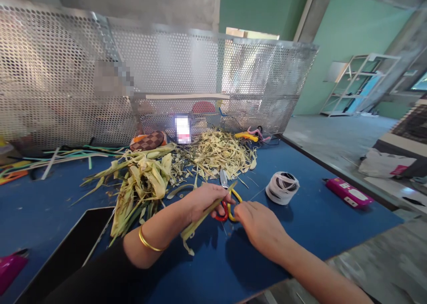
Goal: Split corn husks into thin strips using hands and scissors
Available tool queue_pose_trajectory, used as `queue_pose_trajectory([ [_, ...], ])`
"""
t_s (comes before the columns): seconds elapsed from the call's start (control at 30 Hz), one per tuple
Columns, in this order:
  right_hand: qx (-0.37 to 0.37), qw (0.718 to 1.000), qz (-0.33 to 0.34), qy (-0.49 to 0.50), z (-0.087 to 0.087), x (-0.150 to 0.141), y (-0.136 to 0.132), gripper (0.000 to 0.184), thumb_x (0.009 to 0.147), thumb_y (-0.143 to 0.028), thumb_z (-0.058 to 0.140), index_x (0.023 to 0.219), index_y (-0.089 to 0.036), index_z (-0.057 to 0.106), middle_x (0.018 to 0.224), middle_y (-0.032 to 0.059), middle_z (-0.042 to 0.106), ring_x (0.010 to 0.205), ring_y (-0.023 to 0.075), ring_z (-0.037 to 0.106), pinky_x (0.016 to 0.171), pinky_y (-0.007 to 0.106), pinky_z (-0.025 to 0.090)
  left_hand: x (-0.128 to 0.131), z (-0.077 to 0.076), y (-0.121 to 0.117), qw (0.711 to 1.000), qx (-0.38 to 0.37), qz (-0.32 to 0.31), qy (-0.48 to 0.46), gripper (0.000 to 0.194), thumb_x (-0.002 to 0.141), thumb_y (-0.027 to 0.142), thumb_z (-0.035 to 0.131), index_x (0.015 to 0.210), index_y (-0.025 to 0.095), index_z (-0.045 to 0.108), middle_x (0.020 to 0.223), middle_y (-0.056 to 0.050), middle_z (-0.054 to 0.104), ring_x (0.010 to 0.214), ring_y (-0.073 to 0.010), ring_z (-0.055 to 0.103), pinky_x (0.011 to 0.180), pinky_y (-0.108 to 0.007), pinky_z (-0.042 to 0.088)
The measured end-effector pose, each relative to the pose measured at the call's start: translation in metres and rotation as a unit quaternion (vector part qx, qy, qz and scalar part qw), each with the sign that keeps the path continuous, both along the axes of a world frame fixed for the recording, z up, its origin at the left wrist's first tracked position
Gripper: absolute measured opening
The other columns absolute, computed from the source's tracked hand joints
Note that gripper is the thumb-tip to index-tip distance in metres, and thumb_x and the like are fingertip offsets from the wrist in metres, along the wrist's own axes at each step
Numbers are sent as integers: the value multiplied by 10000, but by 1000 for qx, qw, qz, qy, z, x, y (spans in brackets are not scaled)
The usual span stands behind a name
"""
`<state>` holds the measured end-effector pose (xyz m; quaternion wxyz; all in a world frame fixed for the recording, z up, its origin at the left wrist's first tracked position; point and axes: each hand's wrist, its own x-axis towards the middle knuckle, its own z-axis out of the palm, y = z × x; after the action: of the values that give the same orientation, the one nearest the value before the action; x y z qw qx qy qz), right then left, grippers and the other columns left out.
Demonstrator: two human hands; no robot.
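My left hand (207, 198), with a gold bangle on its wrist, is closed around a long, pale green-yellow strip of corn husk (193, 227). The husk's frayed lower end hangs over the blue table. To its right, my right hand (258, 222) has its fingers curled together near the husk; whatever they pinch is hidden or too thin to make out. Between and just beyond the hands lie scissors (223, 178) with one red and one yellow handle, partly covered by my fingers. A roll of whitish string (283, 188) stands right of my right hand.
A bunch of large husks (143, 177) lies left, and a heap of shredded husk (223, 155) behind the scissors. A lit phone (183, 130) and checkered pouch (148, 141) stand by the perforated metal screen (173, 64). A magenta box (348, 193) sits right; a black tray (70, 255) lies front left.
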<state>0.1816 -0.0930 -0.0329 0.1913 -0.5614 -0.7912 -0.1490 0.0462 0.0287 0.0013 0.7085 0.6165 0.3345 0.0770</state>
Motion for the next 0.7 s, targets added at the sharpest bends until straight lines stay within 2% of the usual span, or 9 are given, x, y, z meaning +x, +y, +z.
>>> queue_pose_trajectory([
  [0.17, 1, 994, 106, -22, 7, -25, 3, 253, 963, -149, 335, 858, -149, 565, 771, 49, 630, 716, 174, 558, 721, 295, 419, 2, -15, -1, 990, -135, -48, 13, 137, 719, 259, 572, 645, 144, 562, 393, 61, 407, 354, -59, 333, 376, -175, 253],
  [0.23, 17, 990, 124, -57, 5, -29, 3, 302, 960, -111, 298, 846, -139, 576, 774, 61, 630, 742, 183, 564, 773, 319, 423, 2, -17, 0, 983, -176, -45, 3, 139, 721, 260, 586, 658, 139, 562, 423, 54, 429, 374, -56, 340, 379, -173, 241],
  [0.37, 0, 991, 123, -60, 1, -22, -4, 295, 961, -145, 326, 803, -160, 574, 744, 37, 621, 668, 159, 547, 668, 285, 428, 2, -14, 6, 976, -215, -13, -22, 138, 737, 238, 579, 654, 138, 533, 526, 21, 511, 440, -60, 423, 405, -165, 277],
  [0.43, 34, 995, 91, -26, 6, -7, -9, 236, 957, -205, 385, 827, -173, 579, 809, 34, 640, 674, 144, 556, 637, 266, 420, 1, -11, 10, 980, -197, 1, -29, 132, 726, 208, 582, 630, 138, 526, 509, 26, 492, 438, -65, 428, 434, -176, 330],
  [0.5, 149, 988, -33, 3, 17, 14, -12, 157, 927, -240, 464, 882, -161, 591, 933, 84, 648, 805, 178, 585, 738, 297, 432, -1, -8, 14, 986, -164, 6, -33, 111, 705, 157, 563, 602, 130, 533, 499, 21, 491, 434, -71, 437, 462, -197, 375],
  [0.53, 201, 971, -128, -8, 23, 25, -12, 182, 903, -312, 513, 905, -150, 596, 985, 126, 637, 892, 233, 584, 777, 345, 432, -1, -7, 16, 989, -146, 11, -32, 103, 691, 133, 551, 589, 125, 538, 500, 15, 498, 434, -72, 442, 471, -205, 389],
  [0.57, 207, 951, -227, -37, 29, 36, -12, 308, 869, -418, 544, 959, -128, 596, 1063, 186, 607, 955, 300, 569, 775, 394, 433, -2, -6, 18, 991, -128, 17, -28, 98, 681, 117, 543, 583, 121, 544, 499, 13, 502, 433, -72, 444, 476, -210, 398],
  [0.63, 132, 915, -373, -78, 37, 54, -11, 502, 827, -540, 538, 1042, -87, 576, 1058, 233, 581, 906, 351, 586, 672, 402, 443, -4, -6, 23, 995, -91, 35, -19, 86, 676, 117, 543, 592, 122, 560, 496, 18, 504, 429, -76, 446, 488, -224, 418],
  [0.7, 28, 896, -437, -74, 41, 65, -9, 551, 834, -597, 474, 1035, -93, 570, 946, 190, 591, 731, 299, 619, 539, 339, 416, -4, -8, 26, 997, -61, 45, -13, 72, 681, 141, 556, 613, 130, 576, 496, 25, 508, 426, -82, 453, 500, -241, 437],
])
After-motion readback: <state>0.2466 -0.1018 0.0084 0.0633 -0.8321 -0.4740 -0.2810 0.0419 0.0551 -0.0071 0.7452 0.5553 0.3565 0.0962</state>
